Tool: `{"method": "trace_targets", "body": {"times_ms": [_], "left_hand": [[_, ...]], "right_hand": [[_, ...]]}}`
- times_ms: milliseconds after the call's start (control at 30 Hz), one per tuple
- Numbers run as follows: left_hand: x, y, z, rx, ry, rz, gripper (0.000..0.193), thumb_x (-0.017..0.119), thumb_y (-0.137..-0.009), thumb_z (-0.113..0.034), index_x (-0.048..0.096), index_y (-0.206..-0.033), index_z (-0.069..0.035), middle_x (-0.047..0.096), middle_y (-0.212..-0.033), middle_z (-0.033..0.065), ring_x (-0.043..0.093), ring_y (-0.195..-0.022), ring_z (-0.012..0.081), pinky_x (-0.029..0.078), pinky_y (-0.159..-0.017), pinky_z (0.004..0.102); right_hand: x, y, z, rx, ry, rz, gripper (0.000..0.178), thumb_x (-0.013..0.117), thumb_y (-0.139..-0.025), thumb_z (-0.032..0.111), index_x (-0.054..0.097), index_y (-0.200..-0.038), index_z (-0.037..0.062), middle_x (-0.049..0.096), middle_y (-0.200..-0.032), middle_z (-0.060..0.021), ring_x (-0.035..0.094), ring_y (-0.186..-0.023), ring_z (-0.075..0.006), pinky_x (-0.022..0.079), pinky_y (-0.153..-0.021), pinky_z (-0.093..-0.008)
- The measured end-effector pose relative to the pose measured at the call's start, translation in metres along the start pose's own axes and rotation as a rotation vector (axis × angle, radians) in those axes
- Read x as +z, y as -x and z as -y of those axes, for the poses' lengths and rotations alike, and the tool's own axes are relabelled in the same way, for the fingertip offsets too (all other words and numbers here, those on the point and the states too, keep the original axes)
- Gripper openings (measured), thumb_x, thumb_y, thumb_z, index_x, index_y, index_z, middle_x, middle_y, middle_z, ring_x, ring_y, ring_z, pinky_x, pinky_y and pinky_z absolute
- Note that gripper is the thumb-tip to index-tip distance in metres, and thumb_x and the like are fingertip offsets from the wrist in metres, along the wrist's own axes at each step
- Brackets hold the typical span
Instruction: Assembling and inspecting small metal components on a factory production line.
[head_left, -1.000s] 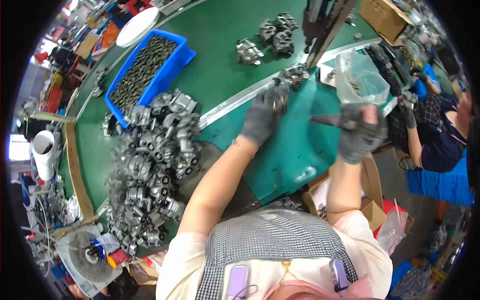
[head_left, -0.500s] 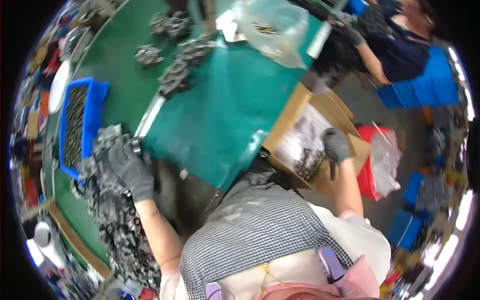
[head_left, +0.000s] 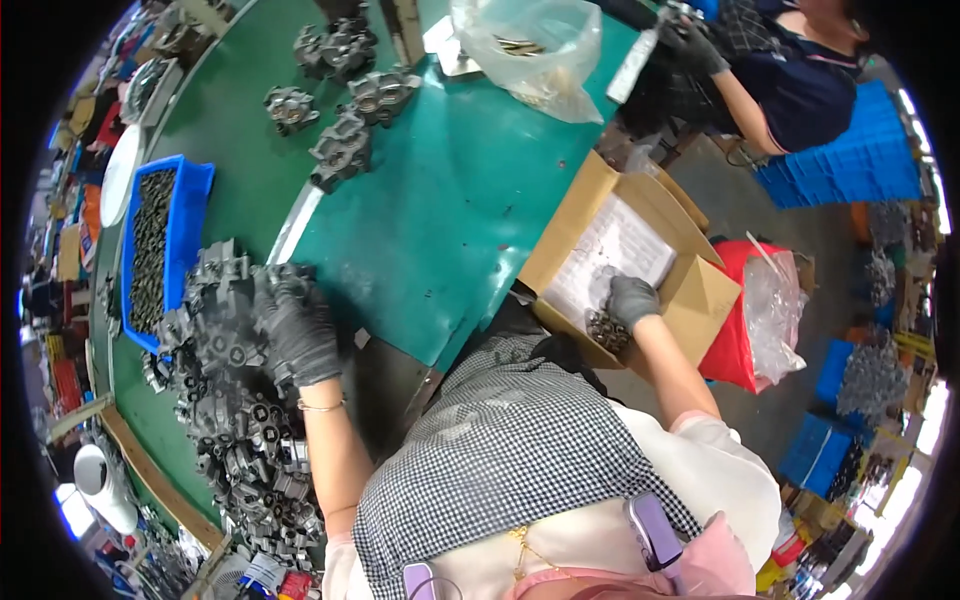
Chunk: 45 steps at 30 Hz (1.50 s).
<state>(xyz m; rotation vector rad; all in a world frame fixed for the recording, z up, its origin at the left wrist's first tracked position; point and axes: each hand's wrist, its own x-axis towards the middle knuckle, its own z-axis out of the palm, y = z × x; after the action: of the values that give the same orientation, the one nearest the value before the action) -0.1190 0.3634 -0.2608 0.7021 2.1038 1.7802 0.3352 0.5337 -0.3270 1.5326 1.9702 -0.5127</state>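
Observation:
My left hand [head_left: 298, 333], in a dark grey glove, is at the right edge of a heap of grey metal castings [head_left: 225, 345]. Its fingers curl round one casting at the upper edge of that heap, which the glove partly covers. My right hand [head_left: 632, 302], gloved the same way, reaches into an open cardboard box [head_left: 690, 290]. Just below its fingers lies a cluster of small dark metal parts [head_left: 607, 330]. These fingers are partly smeared, so what they hold, if anything, cannot be made out. White printed sheeting [head_left: 620, 245] lines the box.
A blue bin [head_left: 192, 215] of small dark parts stands left on the green table [head_left: 430, 220]. Several castings [head_left: 345, 140] and a clear plastic bag [head_left: 540, 60] lie farther back. A red bag [head_left: 735, 340] is right of the box. Another person [head_left: 790, 95] works at upper right.
My right hand has moved left and down inside the box, onto the small parts. My left hand has shifted slightly right, its fingers now more curled.

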Motion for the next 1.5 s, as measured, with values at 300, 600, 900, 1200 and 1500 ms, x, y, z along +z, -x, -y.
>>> {"method": "trace_targets", "body": {"times_ms": [300, 600, 900, 1200, 1500], "left_hand": [[0.048, 0.024, -0.017, 0.559, -0.505, 0.039, 0.052, 0.068, -0.072, -0.004, 0.051, -0.121, -0.009, 0.055, -0.111, 0.0168, 0.054, -0.101, 0.0356, 0.048, -0.086, 0.0423], [0.116, 0.027, -0.042, 0.519, -0.321, 0.534, 0.059, 0.069, -0.072, -0.011, 0.046, -0.126, -0.004, 0.053, -0.119, 0.0214, 0.052, -0.106, 0.0404, 0.045, -0.092, 0.0435], [0.094, 0.021, -0.042, 0.693, -0.536, 0.551, 0.041, 0.067, -0.079, -0.014, 0.055, -0.118, -0.008, 0.052, -0.121, 0.0235, 0.055, -0.106, 0.0397, 0.048, -0.089, 0.0386], [0.102, 0.011, -0.044, 0.643, -0.611, 0.618, 0.035, 0.065, -0.076, -0.015, 0.059, -0.109, -0.006, 0.052, -0.12, 0.0232, 0.058, -0.097, 0.0369, 0.051, -0.082, 0.0414], [0.102, 0.018, -0.046, 0.59, -0.602, 0.62, 0.032, 0.069, -0.074, -0.015, 0.062, -0.104, -0.005, 0.052, -0.12, 0.0244, 0.058, -0.099, 0.0387, 0.05, -0.084, 0.0409]], "right_hand": [[-0.036, -0.007, -0.004, 0.111, -0.025, -0.058, 0.035, 0.064, -0.075, 0.03, 0.065, -0.098, 0.0047, 0.065, -0.097, -0.0201, 0.063, -0.093, -0.033, 0.049, -0.084, -0.0402], [-0.175, 0.032, 0.199, -0.606, -0.337, -0.246, 0.024, 0.059, -0.081, 0.023, 0.066, -0.095, 0.0058, 0.066, -0.085, -0.0164, 0.064, -0.08, -0.033, 0.051, -0.074, -0.0403], [-0.232, 0.032, 0.23, -0.843, -0.068, -0.184, 0.025, 0.06, -0.081, 0.027, 0.064, -0.086, 0.0029, 0.064, -0.076, -0.017, 0.063, -0.072, -0.0331, 0.052, -0.067, -0.0397], [-0.2, 0.019, 0.266, -1.159, -1.296, -0.519, 0.019, 0.063, -0.085, 0.021, 0.058, -0.082, 0.0029, 0.055, -0.06, -0.0053, 0.047, -0.048, -0.01, 0.039, -0.044, -0.0257], [-0.24, 0.049, 0.243, -1.328, -1.715, -0.287, 0.027, 0.062, -0.085, 0.026, 0.055, -0.078, 0.0017, 0.055, -0.058, -0.0056, 0.047, -0.048, -0.0106, 0.038, -0.044, -0.0264]]}}
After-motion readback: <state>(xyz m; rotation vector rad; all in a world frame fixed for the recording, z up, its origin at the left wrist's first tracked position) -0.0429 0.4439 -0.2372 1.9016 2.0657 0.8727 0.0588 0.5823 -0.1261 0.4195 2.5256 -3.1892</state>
